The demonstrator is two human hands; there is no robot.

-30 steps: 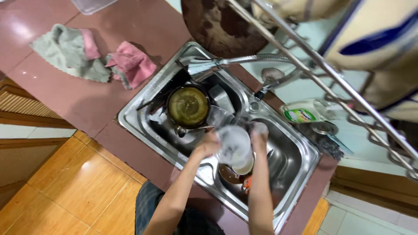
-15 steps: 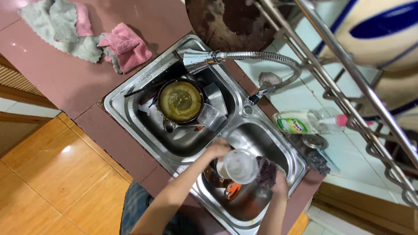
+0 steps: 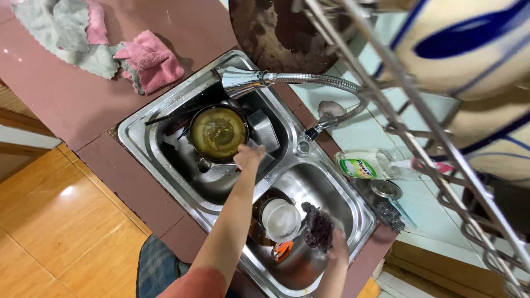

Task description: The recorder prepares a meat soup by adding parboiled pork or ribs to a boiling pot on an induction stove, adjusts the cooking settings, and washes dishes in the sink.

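My left hand (image 3: 249, 156) reaches into the left basin of the steel double sink (image 3: 138, 144). Its fingers rest by the rim of a dark pan (image 3: 218, 132) filled with greasy yellowish water, next to a square metal container (image 3: 264, 128). The fingers curl down, and I cannot see whether they grip anything. My right hand (image 3: 338, 249) holds a dark scouring pad (image 3: 317, 225) over the right basin. A white round container (image 3: 281, 219) lies in that basin beside the pad, with an orange item (image 3: 282, 251) just below it.
A flexible steel faucet (image 3: 287, 81) arches over the left basin. Pink and grey cloths (image 3: 148, 62) lie on the maroon counter (image 3: 66, 110). A dish-soap bottle (image 3: 364, 164) and steel wool (image 3: 390, 214) sit behind the sink. A wire dish rack (image 3: 397, 116) with bowls crosses the near right.
My left hand let go of the white container, which now lies in the right basin, and moved over to the pan in the left basin. The right hand stays with the pad.
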